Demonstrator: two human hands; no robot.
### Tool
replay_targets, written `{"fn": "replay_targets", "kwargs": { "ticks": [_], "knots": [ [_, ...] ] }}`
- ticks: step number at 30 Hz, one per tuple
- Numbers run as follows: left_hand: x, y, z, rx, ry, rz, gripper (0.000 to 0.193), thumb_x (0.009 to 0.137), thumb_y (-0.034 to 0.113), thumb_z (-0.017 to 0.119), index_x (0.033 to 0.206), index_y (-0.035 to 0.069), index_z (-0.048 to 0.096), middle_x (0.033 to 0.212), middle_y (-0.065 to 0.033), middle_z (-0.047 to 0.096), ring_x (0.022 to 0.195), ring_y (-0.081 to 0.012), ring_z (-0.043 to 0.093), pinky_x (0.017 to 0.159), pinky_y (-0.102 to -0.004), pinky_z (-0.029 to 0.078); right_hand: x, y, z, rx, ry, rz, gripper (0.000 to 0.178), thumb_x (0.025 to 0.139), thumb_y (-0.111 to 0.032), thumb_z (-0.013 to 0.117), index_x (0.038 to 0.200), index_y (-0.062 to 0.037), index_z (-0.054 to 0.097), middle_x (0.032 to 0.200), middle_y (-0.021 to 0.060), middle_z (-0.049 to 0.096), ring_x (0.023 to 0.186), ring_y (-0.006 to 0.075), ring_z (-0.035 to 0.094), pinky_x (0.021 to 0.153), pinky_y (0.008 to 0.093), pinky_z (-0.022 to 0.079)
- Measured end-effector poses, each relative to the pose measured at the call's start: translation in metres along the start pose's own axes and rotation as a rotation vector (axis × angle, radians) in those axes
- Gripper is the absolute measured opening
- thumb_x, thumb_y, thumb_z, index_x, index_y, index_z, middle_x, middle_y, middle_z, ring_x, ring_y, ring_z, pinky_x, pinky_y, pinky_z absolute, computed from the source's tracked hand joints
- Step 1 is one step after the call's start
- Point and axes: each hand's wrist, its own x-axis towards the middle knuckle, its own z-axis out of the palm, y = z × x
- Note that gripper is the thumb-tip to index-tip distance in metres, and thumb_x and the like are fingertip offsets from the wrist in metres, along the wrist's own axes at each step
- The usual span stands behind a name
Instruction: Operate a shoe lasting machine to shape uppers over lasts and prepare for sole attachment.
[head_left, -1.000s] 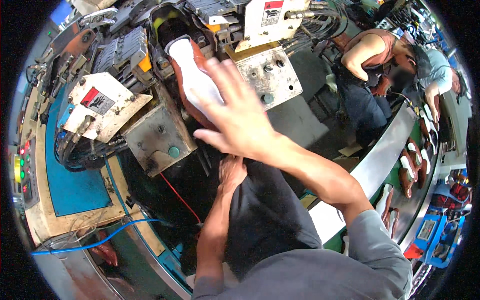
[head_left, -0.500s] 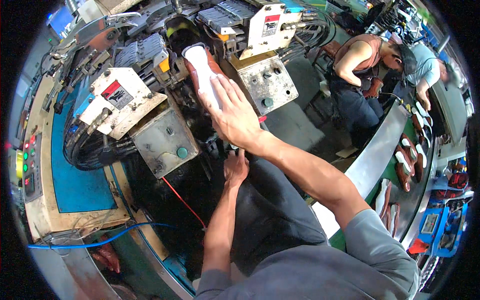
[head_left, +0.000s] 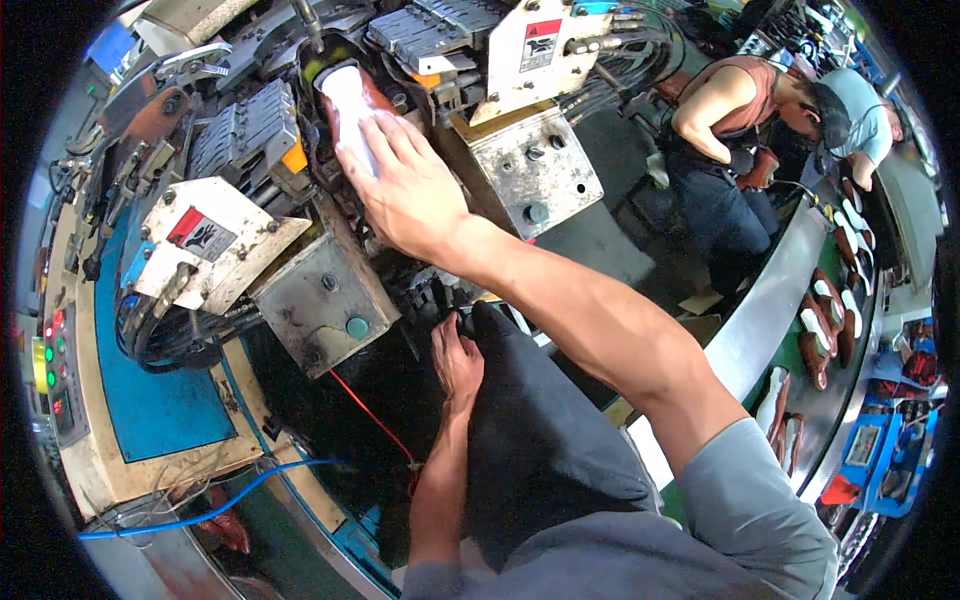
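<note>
My right hand lies over a brown leather shoe that is sole up, its fingers and thumb against the white sole. The shoe's far end sits in the dark hollow of a machine, between two blocks of grey ridged plates. Its near end is hidden by my palm. Lower down, my left hand is beside dark machine parts, above my trousered leg. Its fingers are loosely bent and partly apart, with nothing visible in them.
Metal control boxes with green buttons flank the hollow. A button panel stands far left, and a blue hose crosses lower left. At right, several brown shoes lie along a conveyor, where two other people work.
My right hand and the shoe have moved forward, with the shoe's end deeper in the machine's hollow. My left hand has drawn back slightly, and its fingers have loosened. The view has shifted.
</note>
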Motion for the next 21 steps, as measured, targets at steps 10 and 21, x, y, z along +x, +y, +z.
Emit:
{"fn": "replay_targets", "kwargs": {
  "ticks": [10,21],
  "knots": [
    [0.012,-0.002,0.006,0.019,-0.105,-0.05,0.059,0.091,-0.003,0.065,0.149,0.005,0.054,0.132,-0.0227,0.061,0.12,-0.0455,0.062,0.1,-0.0537,0.052,0.059,0.012,0.028,-0.004,0.047,0.012,0.051,0.099,-0.023,0.057,0.142,0.0023,0.065,0.146,0.0339,0.059,0.143,0.0473,0.051,0.126,0.0545,0.033],
    [0.001,-0.018,0.051,-0.149,-0.145,0.063,0.058,0.092,-0.005,0.063,0.149,0.004,0.054,0.125,-0.0225,0.064,0.119,-0.0438,0.064,0.096,-0.0536,0.055,0.09,0.005,0.016,-0.022,-0.001,0.068,0.05,0.102,-0.021,0.053,0.144,0.0022,0.063,0.148,0.0343,0.058,0.144,0.0466,0.05,0.127,0.0549,0.031]
  ]
}}
